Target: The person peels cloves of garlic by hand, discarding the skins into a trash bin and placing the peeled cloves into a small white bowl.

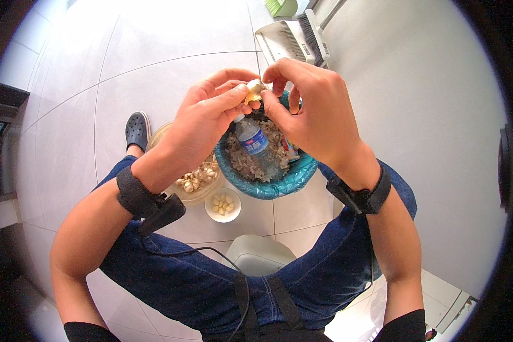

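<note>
My left hand (209, 113) pinches a garlic clove (254, 90) with papery, yellowish skin between thumb and fingers. From the other side, my right hand (312, 102) has its thumb tip and forefinger at the clove's edge, its other fingers curled. Both hands are above a bin with a teal plastic liner (267, 190). Inside it lie garlic skins (243, 160) and a clear plastic bottle (254, 139) with a blue label. Partly behind my left forearm stands a shallow basin (196, 197) of unpeeled garlic (192, 184). A small white bowl (211, 216) of peeled cloves (223, 204) is beside it.
A white dustpan (278, 40) and a brush (315, 38) stand past the bin, beside a pale upright panel (427, 128) on the right. A light stool edge (256, 252) shows between my knees. A black cable (188, 251) crosses my left thigh.
</note>
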Available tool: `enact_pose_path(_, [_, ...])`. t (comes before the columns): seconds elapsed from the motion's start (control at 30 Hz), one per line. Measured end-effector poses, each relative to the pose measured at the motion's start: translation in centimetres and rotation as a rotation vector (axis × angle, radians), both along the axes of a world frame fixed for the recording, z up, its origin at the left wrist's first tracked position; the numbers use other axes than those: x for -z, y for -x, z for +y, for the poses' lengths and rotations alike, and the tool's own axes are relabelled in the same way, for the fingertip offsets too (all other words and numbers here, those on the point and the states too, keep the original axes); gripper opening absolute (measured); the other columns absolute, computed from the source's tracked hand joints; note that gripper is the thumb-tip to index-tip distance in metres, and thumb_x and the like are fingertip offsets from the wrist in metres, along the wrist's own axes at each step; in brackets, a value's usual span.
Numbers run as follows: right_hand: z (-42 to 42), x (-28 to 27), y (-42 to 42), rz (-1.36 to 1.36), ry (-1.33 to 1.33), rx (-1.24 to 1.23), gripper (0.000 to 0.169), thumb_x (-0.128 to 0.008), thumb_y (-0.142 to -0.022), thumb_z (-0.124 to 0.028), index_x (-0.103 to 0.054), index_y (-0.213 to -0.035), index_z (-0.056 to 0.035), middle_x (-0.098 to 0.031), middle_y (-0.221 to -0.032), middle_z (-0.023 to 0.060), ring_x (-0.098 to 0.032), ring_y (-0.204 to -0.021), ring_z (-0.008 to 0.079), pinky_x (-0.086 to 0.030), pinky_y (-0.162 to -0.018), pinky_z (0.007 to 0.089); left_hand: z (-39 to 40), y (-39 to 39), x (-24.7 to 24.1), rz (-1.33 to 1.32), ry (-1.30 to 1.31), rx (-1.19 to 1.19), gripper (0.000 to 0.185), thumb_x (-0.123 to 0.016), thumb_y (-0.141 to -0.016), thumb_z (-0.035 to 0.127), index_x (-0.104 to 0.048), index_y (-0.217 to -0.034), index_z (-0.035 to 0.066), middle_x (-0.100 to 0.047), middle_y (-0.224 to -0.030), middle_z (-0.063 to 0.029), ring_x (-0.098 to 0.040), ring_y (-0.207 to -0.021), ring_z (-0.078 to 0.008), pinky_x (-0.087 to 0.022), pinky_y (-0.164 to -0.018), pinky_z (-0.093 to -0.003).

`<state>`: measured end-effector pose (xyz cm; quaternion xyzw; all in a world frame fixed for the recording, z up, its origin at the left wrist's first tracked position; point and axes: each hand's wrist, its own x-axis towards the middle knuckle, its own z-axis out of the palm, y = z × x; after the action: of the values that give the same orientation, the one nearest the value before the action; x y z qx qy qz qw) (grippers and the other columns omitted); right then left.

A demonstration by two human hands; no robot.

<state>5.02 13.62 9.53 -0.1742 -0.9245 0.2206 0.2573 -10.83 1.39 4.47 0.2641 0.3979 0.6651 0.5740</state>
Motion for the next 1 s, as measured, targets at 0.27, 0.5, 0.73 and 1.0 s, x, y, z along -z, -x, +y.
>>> enact_pose_path(0.27, [0.08,-0.03,0.10,-0.029,0.018,-0.028,0.011,-0.067,-0.094,-0.014,-0.068,-0.089,-0.0040,-0.072,-0.083,0.0182,-0.072,-0.076,0.0385,-0.056,-0.069,0.0472,-0.23,-0.04,0.20,-0.039,0.026,0.031,0.028,-0.056,-0.111,0.017,-0.060,-0.131,-0.001,-0.068,-0.116,-0.0098,-0.063,-0.106,-0.0144,-0.052,-0.097,-0.0283])
enact_pose_path(0.5, [0.13,0.24,0.11,-0.015,-0.038,-0.021,0.011,-0.065,-0.095,-0.013,-0.066,-0.090,-0.0030,-0.071,-0.081,0.0195,-0.071,-0.076,0.0400,-0.055,-0.069,0.0483,-0.25,0.10,0.74,-0.076,0.019,0.086,0.035,-0.046,-0.115,0.022,-0.057,-0.139,-0.002,-0.064,-0.127,-0.0092,-0.061,-0.117,-0.0153,-0.050,-0.108,-0.0312])
enact_pose_path(0.73, [0.42,-0.04,-0.33,-0.160,-0.114,-0.019,0.009,-0.067,-0.091,-0.012,-0.065,-0.096,-0.0047,-0.072,-0.088,0.0169,-0.072,-0.078,0.0392,-0.058,-0.069,0.0475,-0.05,-0.11,0.32,0.061,0.056,0.021,0.035,-0.045,-0.115,0.019,-0.056,-0.141,-0.002,-0.064,-0.129,-0.0119,-0.062,-0.116,-0.0165,-0.051,-0.106,-0.0304])
enact_pose_path(1.0, [-0.26,0.60,0.03,-0.064,-0.201,-0.148,0.013,-0.069,-0.090,-0.008,-0.065,-0.102,-0.0080,-0.067,-0.087,0.0110,-0.073,-0.076,0.0359,-0.058,-0.066,0.0442,-0.22,-0.57,0.00,0.000,0.130,-0.001,0.032,-0.048,-0.115,0.018,-0.059,-0.138,-0.001,-0.067,-0.114,-0.0085,-0.063,-0.101,-0.0116,-0.053,-0.093,-0.0253])
